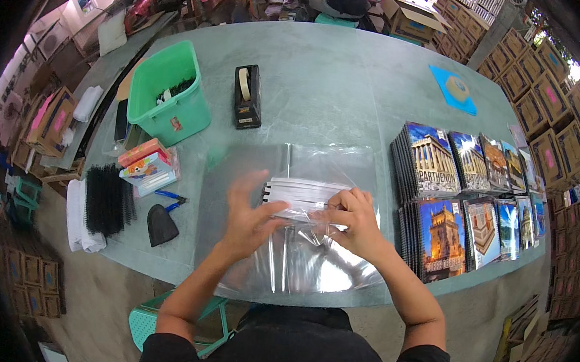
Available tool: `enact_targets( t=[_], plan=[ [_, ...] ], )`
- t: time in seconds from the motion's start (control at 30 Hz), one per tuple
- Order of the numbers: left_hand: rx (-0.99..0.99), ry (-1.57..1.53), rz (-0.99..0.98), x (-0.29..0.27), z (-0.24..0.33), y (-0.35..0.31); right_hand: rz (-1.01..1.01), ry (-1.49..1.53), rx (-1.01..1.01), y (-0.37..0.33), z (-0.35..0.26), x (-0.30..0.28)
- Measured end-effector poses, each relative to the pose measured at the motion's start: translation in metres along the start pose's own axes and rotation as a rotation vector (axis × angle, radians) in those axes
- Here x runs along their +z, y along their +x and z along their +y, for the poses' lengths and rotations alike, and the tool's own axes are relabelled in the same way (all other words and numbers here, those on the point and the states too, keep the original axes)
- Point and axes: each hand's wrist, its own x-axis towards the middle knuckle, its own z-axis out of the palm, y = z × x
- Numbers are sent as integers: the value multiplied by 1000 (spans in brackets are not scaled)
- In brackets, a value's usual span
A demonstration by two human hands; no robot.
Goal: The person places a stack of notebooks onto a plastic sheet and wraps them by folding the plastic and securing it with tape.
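A small stack of white-edged sheets with black bits along its left end [306, 190] lies in the middle of clear plastic film [250, 266] spread on the table. My left hand [250, 218] is at the stack's left side, fingers apart and partly blurred, the thumb reaching over its near edge. At the stack's right end, my right hand [354, 222] has thumb and fingers pinched on a fold of the film. Some film is drawn up over the stack and catches the light. Whether the left thumb touches the stack, I cannot tell.
Spiral-bound notebooks [433, 157] with picture covers stand in stacks at right. To the left are a green bin [180, 116], a tape dispenser [247, 97], black binding coils [107, 198], blue-handled pliers [172, 198] and a black pouch-like piece [162, 226]. A blue sheet [448, 84] lies far right.
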Motion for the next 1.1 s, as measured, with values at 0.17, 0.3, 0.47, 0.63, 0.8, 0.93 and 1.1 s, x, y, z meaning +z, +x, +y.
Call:
enact_targets(
  t=[0.17,0.3,0.47,0.63,0.8,0.93,1.1],
  plan=[
    [109,-121,43,-10,15,46,127,5,87,1,2,11],
    [-81,-171,62,-3,19,46,161,-46,112,4,3,14],
    [-500,-538,-198,18,-13,49,516,-86,226,16,-20,12],
    [-447,-478,-589,9,-24,84,125,633,574,24,30,0],
    [172,-49,-522,2,0,88,-6,176,180,40,17,-11],
    [295,64,-528,-8,21,71,-229,-391,6,28,-23,-13],
    [488,33,-385,-1,20,36,-376,-324,-43,-7,-24,-35]
  ],
)
